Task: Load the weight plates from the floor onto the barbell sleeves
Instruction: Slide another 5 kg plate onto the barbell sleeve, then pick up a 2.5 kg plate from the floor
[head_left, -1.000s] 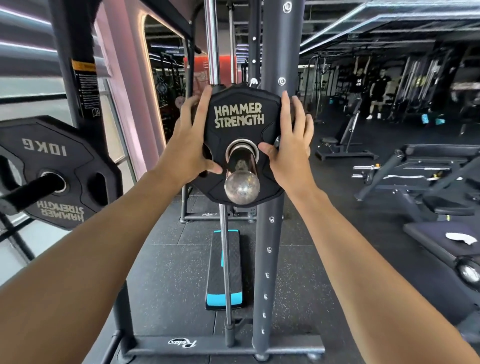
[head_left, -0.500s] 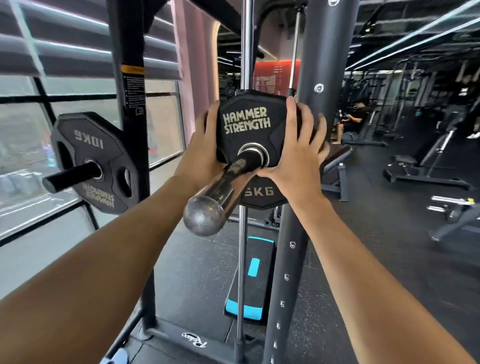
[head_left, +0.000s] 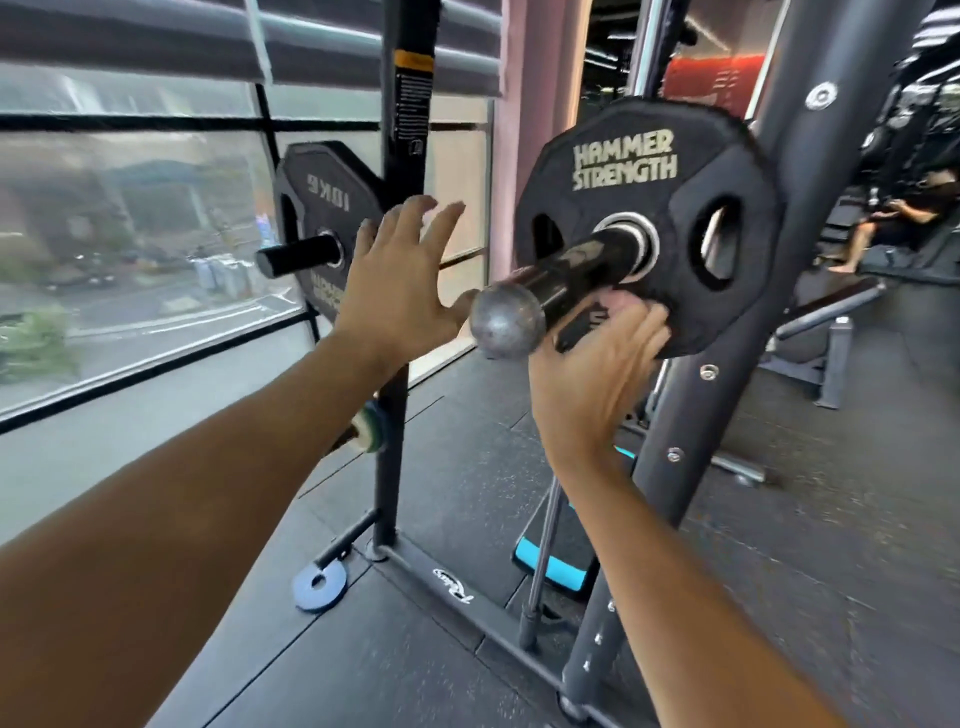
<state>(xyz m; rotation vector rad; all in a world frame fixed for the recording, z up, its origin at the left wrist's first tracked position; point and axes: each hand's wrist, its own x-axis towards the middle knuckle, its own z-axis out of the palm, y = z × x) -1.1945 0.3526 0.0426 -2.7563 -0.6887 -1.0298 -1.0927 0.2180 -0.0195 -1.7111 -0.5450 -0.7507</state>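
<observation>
Left hand (head_left: 400, 280) open, fingers spread, off the plate (head_left: 649, 228); right hand (head_left: 597, 364) cups plate's lower edge on barbell sleeve (head_left: 576, 273).

Plate (head_left: 649, 228): black, multi-sided, "HAMMER STRENGTH" lettering, grip holes; upright on sleeve (head_left: 582, 270), upper right of centre. Sleeve dark, ending in a dull metal ball, pointing toward lower left of frame.

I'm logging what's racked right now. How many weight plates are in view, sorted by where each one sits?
On the barbell sleeve with the ball end: 1, the Hammer Strength plate, right hand at its lower edge, left hand off it.
On the storage peg by the window: 1, the 10 kg plate.
On the floor: 1, the small flat plate.
Total: 3
</observation>
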